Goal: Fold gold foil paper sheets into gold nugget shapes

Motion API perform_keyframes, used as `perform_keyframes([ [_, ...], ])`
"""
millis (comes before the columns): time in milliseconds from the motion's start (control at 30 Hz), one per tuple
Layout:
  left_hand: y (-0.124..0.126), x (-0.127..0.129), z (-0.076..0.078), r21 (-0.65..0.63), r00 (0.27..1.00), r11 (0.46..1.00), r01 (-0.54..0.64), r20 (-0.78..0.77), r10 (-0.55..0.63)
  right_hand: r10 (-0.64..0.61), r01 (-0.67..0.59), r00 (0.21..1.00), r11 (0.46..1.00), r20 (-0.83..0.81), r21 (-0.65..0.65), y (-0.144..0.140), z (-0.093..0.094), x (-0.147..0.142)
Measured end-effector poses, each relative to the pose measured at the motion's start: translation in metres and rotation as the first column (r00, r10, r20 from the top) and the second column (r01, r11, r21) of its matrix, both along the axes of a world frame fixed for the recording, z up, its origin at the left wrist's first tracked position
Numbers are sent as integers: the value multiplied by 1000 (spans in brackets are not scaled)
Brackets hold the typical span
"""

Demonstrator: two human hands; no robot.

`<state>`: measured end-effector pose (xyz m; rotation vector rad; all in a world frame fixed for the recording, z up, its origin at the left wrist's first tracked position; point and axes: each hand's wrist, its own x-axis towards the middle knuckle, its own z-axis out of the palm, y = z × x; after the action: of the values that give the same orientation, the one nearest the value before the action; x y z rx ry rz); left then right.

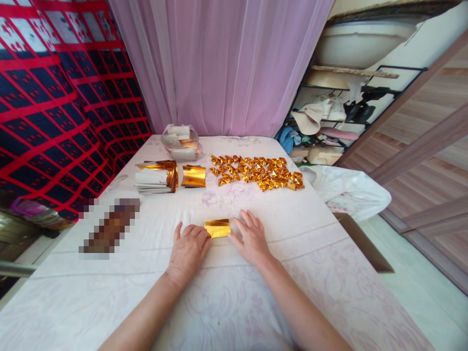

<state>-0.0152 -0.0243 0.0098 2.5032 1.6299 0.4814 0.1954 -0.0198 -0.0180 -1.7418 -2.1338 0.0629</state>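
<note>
1. Centrally, a gold sheet (pixel 217 227) lies flat on the white cloth (pixel 234 297) covering the tabletop, near the front middle.
2. Left hand (pixel 188 248) rests knuckles-up on the cloth, fingers curled, its fingertips touching the sheet's left edge.
3. Right hand (pixel 250 237) lies flat with fingers spread, its thumb side touching the sheet's right edge; neither hand is clamped on the sheet, and the two sit apart with the sheet between them.
4. Farther back, a spread of small folded gold pieces (pixel 258 173) lies in rough rows on the cloth.
5. Left of those, a curled gold stack (pixel 193 176) sits just beside a larger pile of gold-and-white sheets (pixel 157 177).
6. Behind the pile stands a clear bag (pixel 182 142) holding more white and gold paper.
7. A blurred-out patch (pixel 109 227) covers something at the left of the cloth.
8. A pink curtain (pixel 223 63) hangs behind the tabletop, with a red-and-navy patterned fabric (pixel 54 97) to the left.
9. To the right, a white plastic bag (pixel 347 190) lies at the tabletop's edge, and a cluttered rack (pixel 340 117) stands beyond it.
</note>
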Motion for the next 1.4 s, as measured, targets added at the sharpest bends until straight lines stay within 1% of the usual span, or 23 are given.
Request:
perform_keyframes([
  [100, 11, -2, -1, -12, 998, 999, -52, 39, 53, 64, -63, 997, 998, -52, 17, 12, -6, -4],
  [233, 19, -9, -17, 19, 983, 988, -154, 100, 151, 82, -74, 992, 994, -97, 76, 12, -17, -4],
  [333, 20, -12, -27, 27, 981, 988, -155, 119, 151, 86, -76, 991, 993, -107, 93, 10, -19, -3],
  [400, 19, -13, -30, 36, 982, 989, -144, 129, 138, 97, -85, 990, 990, -104, 109, 9, -19, -3],
  [533, 16, -13, -29, 70, 979, 988, -136, 163, 123, 134, -115, 985, 980, -110, 165, 8, -19, -2],
  [633, 14, -12, -26, 82, 981, 992, -100, 177, 85, 168, -140, 975, 972, -144, 189, 7, -18, -1],
  [767, 13, -11, -24, 34, 981, 999, -35, 194, 28, 200, -165, 959, 970, -199, 181, 7, -16, 1],
  [1000, 14, -12, -26, 20, 964, 999, -41, 265, 34, 233, -200, 947, 967, -223, 160, 8, -14, 3],
  [1133, 16, -14, -27, 11, 947, 1000, -14, 321, 10, 289, -246, 922, 951, -258, 188, 8, -12, 4],
  [1267, 15, -15, -23, 14, 904, 999, 45, 425, -46, 342, -270, 876, 932, -340, 242, 7, -8, 3],
  [1333, 13, -14, -21, -7, 862, 998, 66, 504, -53, 348, -264, 856, 930, -382, 257, 4, -3, 2],
  [1400, 10, -11, -19, -56, 803, 996, 76, 596, -28, 333, -241, 843, 936, -423, 256, 1, 3, 1],
])
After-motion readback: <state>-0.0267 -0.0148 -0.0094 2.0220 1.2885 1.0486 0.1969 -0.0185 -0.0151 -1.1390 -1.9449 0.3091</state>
